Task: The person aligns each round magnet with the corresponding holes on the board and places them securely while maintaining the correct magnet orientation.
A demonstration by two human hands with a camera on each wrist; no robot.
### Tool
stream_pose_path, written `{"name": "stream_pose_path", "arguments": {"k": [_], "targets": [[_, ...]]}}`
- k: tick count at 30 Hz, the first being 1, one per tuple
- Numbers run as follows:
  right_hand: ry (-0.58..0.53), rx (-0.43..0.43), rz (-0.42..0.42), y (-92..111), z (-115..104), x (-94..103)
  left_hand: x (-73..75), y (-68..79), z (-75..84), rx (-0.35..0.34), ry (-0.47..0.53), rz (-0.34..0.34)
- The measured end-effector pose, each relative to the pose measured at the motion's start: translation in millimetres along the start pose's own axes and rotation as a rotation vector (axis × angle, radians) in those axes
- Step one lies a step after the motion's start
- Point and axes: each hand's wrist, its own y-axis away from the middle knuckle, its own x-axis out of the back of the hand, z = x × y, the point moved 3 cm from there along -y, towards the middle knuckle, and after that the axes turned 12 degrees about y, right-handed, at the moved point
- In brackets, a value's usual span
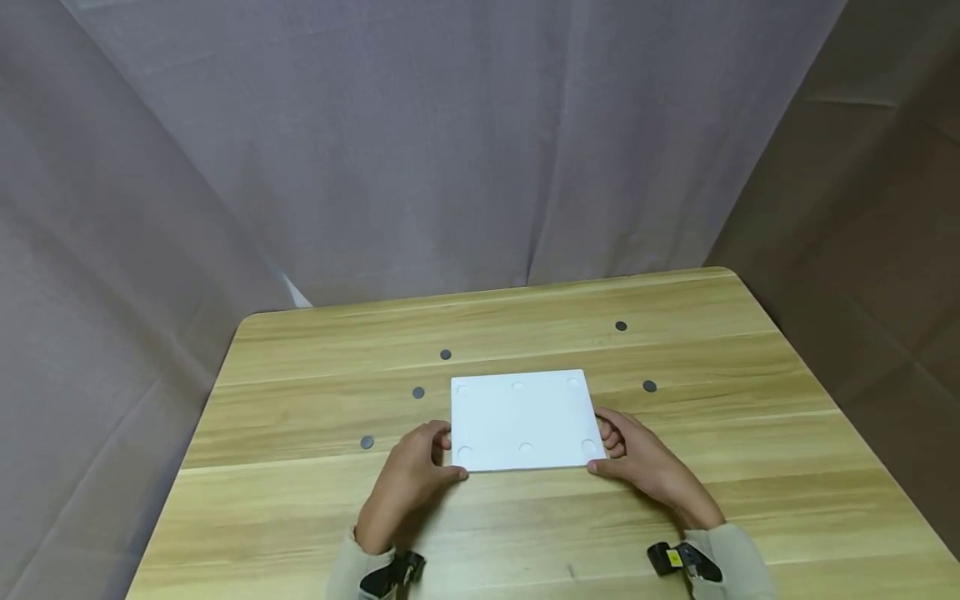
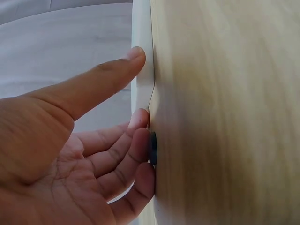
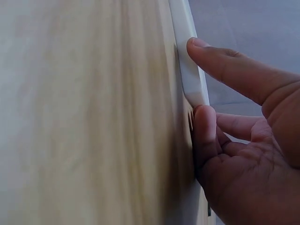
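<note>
A thin white rectangular board (image 1: 525,419) with shallow round recesses along its far and near edges lies flat on the wooden table, in the middle of the head view. My left hand (image 1: 412,467) grips its near left corner, thumb on the front edge and curled fingers at the left side. At the near right corner, my right hand (image 1: 645,458) holds it the same way. The left wrist view shows the board's white edge (image 2: 144,47) under the thumb, with a dark disc (image 2: 153,147) beyond the fingertips. In the right wrist view, the thumb presses the board's edge (image 3: 187,58).
Several small dark grey discs lie on the wooden table (image 1: 300,517), some left of the board, such as one disc (image 1: 367,442), others to the right, such as another disc (image 1: 649,386). Grey cloth (image 1: 420,150) hangs behind and beside the table.
</note>
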Motion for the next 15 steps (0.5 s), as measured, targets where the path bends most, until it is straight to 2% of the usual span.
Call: {"name": "stream_pose_path", "arguments": {"k": [15], "targets": [[0.115, -0.005, -0.018, -12.8, -12.1, -7.1, 7.9, -2.9, -3.5, -0.006, 0.077, 0.01]]}}
